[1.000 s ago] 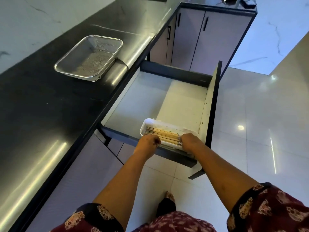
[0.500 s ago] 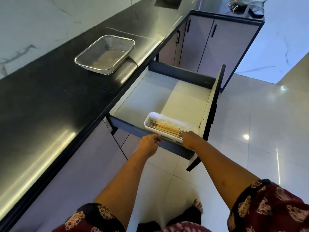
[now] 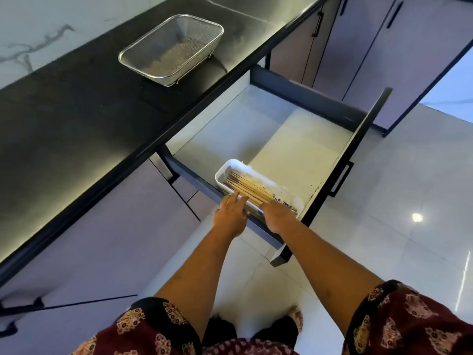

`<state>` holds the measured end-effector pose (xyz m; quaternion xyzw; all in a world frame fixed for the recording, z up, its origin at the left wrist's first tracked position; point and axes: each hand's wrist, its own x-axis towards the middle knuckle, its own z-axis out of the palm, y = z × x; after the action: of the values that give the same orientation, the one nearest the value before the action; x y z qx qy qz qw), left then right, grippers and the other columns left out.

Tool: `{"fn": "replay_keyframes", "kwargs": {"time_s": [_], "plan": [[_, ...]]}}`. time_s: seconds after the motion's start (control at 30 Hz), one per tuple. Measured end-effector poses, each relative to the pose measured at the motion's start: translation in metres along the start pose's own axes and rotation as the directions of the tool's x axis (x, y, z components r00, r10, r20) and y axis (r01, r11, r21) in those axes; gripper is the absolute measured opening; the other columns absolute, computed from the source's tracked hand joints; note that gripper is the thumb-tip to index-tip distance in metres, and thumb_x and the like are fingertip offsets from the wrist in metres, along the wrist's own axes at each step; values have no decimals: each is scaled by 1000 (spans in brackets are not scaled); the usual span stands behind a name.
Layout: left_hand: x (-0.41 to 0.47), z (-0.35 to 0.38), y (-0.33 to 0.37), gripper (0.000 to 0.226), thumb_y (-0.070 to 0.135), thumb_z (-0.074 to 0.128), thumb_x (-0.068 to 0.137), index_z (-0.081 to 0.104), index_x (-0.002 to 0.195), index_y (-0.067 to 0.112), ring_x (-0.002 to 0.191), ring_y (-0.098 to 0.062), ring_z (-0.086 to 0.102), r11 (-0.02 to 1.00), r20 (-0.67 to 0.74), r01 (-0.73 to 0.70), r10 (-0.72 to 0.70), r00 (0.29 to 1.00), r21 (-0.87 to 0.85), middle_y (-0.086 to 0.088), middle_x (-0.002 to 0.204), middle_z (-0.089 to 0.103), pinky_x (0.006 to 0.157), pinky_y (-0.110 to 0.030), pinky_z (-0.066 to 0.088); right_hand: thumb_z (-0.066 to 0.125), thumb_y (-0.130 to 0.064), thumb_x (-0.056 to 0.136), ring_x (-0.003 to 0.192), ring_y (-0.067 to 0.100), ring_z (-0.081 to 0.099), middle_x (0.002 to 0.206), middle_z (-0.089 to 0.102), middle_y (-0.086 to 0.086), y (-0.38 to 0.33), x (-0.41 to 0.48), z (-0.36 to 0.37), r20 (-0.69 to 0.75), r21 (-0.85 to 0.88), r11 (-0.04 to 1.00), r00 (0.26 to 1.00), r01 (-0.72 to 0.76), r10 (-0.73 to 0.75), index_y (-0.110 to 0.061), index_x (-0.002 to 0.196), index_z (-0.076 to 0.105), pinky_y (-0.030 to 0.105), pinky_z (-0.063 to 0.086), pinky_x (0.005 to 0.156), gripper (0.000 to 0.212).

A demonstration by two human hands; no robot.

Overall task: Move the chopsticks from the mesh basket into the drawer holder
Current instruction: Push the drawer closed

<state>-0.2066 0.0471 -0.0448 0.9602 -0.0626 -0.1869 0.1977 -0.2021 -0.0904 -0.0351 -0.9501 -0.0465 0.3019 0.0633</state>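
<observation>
Bracing the drawer holder [image 3: 231, 163] with left hand [image 3: 231, 213] straight-fingered on its rim and right hand [image 3: 277, 215], grip hidden, probably to level the chopsticks [image 3: 248, 187].

1. The single head-worn wide-angle view looks forward and steeply down from standing height.
2. The glossy black stone bench [image 3: 76, 111] runs from eight towards one o'clock; the open grey-walled drawer [image 3: 294, 139] lies near, centre.

Black countertop [image 3: 76, 119], marbled white wall [image 3: 38, 34], lilac cabinets [image 3: 371, 60], glossy tiled floor [image 3: 409, 252].
</observation>
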Motion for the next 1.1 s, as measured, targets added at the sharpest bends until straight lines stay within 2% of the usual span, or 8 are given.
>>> {"fn": "replay_keyframes", "kwargs": {"time_s": [0.33, 0.5, 0.6, 0.67, 0.73, 0.8, 0.93, 1.1], "plan": [[-10, 19, 16, 54, 39, 43, 97, 24, 146, 28, 147, -23, 7, 984, 14, 143, -145, 989, 110, 0, 158, 16, 113, -52, 25, 46, 1, 94, 113, 30, 59, 123, 59, 17, 10, -1, -5, 76, -1, 995, 992, 105, -104, -3, 126, 53, 34, 49, 94, 34], [-9, 16, 39, 44, 30, 35, 100, 34, 144, 24, 146, -22, 14, 976, 33, 218, -219, 975, 15, 0, 157, 22, 113, -51, 25, 43, -6, 95, 112, 29, 58, 122, 59, 12, 14, -7, -12, 112, -48, 990, 986, 132, -126, -6, 123, 54, 36, 47, 90, 30], [0, 14, 67, 40, 17, 38, 96, 46, 135, 17, 139, -24, 29, 964, 17, 235, -235, 972, -128, -4, 148, 37, 111, -47, 30, 44, -14, 94, 104, 25, 62, 112, 65, 4, 24, -12, -19, -47, -108, 980, 984, 168, -174, -14, 116, 60, 33, 44, 86, 28], [2, 16, 91, 39, 9, 38, 92, 51, 129, 12, 130, -27, 41, 912, -21, 233, -255, 967, -338, -9, 139, 47, 108, -43, 36, 48, -20, 91, 112, 23, 59, 112, 67, 2, 39, -13, -24, -194, -196, 966, 959, 169, -207, -18, 116, 59, 37, 33, 105, 27], [-1, 25, 121, 38, 13, 36, 94, 50, 129, 10, 129, -28, 42, 817, -59, 231, -307, 950, -529, -11, 139, 49, 108, -41, 35, 50, -26, 91, 128, 24, 46, 125, 61, 3, 63, -11, -30, -318, -194, 973, 930, 125, -183, -19, 121, 56, 44, 16, 117, 31], [-4, 38, 147, 43, 26, 30, 99, 41, 138, 11, 137, -26, 35, 787, -80, 243, -346, 935, -568, -10, 147, 42, 114, -43, 29, 45, -31, 95, 142, 24, 26, 146, 42, 5, 89, -11, -36, -386, -100, 993, 917, 68, -102, -18, 129, 51, 47, 6, 118, 37], [-14, 60, 165, 56, 47, 15, 99, 17, 149, 22, 147, -20, 12, 936, -179, 263, -307, 935, -232, 0, 158, 21, 117, -49, 12, 33, -36, 101, 148, 27, -4, 161, 3, 10, 122, -13, -36, -449, 168, 986, 889, -20, 95, -9, 150, 18, 41, 3, 119, 58], [-14, 71, 168, 61, 50, 2, 97, 1, 151, 23, 148, -16, -9, 982, -267, 178, -156, 951, 61, 3, 161, 4, 116, -47, -6, 38, -38, 100, 147, 30, -9, 159, -16, 16, 133, -11, -42, -382, 537, 842, 873, -56, 302, -1, 149, -10, 37, 16, 118, 78]]}}
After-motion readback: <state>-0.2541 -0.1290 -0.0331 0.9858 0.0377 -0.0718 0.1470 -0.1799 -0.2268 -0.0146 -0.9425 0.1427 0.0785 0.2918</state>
